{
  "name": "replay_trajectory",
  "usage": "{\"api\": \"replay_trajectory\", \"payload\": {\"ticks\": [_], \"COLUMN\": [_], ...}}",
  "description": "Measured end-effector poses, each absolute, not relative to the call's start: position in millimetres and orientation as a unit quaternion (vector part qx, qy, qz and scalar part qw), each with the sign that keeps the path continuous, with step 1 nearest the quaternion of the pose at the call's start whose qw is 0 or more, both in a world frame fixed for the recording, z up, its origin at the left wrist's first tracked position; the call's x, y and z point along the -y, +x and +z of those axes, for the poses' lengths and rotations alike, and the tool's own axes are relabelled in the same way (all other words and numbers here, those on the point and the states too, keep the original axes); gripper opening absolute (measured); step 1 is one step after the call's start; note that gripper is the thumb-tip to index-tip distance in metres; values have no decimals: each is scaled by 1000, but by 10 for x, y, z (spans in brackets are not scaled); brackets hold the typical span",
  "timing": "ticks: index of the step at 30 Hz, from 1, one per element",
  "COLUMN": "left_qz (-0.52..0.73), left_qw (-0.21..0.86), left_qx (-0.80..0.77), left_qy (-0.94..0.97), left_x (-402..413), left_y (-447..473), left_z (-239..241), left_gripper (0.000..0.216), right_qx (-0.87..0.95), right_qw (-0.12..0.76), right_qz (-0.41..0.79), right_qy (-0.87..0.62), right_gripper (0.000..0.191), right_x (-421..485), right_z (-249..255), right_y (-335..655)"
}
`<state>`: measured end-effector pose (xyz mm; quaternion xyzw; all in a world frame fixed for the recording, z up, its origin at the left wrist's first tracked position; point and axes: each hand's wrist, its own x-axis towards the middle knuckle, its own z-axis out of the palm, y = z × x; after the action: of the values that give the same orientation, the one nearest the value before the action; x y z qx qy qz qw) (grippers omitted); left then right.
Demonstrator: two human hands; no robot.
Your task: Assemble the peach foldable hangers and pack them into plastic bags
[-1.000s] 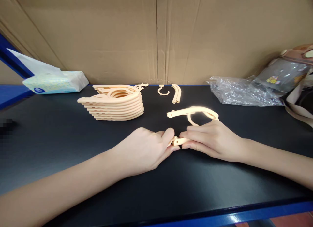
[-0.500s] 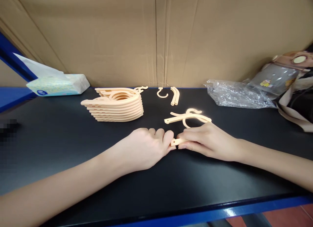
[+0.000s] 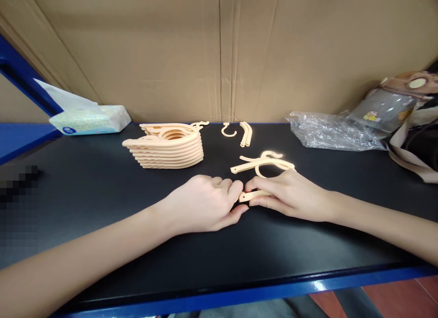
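Observation:
Low over the black tabletop, my right hand (image 3: 290, 192) pinches a cream plastic hanger arm (image 3: 255, 195) with a hole in its end. My left hand (image 3: 208, 204) is closed with curled fingers at that end; a sliver of cream plastic shows by its fingertips, and the rest is hidden by the fingers. Just beyond my right hand lie another curved hanger arm (image 3: 253, 164) and a hanger hook (image 3: 272, 153), crossing each other. A loose hanger hook (image 3: 228, 131) and a few short curved hanger arms (image 3: 245, 134) lie at the back.
A neat stack of folded cream hangers (image 3: 167, 147) stands left of centre. Behind it at the left is a tissue pack (image 3: 92, 119). Crumpled clear plastic (image 3: 331, 133) and a bottle with a strap (image 3: 386, 108) are at the back right, before the cardboard wall (image 3: 153, 58).
My left thumb has extended and opened away from its fingers. More of the hanger arm shows between the fingers of my right hand. The view has shifted slightly.

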<state>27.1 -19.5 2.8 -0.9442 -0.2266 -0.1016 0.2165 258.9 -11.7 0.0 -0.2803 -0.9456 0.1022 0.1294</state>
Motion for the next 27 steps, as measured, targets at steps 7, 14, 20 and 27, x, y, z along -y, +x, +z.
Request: {"api": "replay_trajectory", "payload": {"ticks": [7, 14, 20, 27], "left_qz": [-104, -114, -114, -107], "left_qw": [209, 204, 176, 142], "left_qx": [224, 214, 218, 241], "left_qy": [-946, -948, -953, -954], "left_x": [190, 200, 195, 179], "left_y": [270, 260, 263, 291], "left_z": [26, 31, 29, 19], "left_gripper": [23, 25, 25, 25], "right_qx": [946, 944, 944, 946], "right_qw": [141, 150, 155, 177], "right_qz": [117, 121, 118, 80], "right_qy": [-268, -267, -268, -259], "right_gripper": [24, 20, 21, 28], "right_x": [96, 77, 86, 99], "right_z": [6, 11, 2, -49], "right_y": [2588, 2583, 2589, 2589]}}
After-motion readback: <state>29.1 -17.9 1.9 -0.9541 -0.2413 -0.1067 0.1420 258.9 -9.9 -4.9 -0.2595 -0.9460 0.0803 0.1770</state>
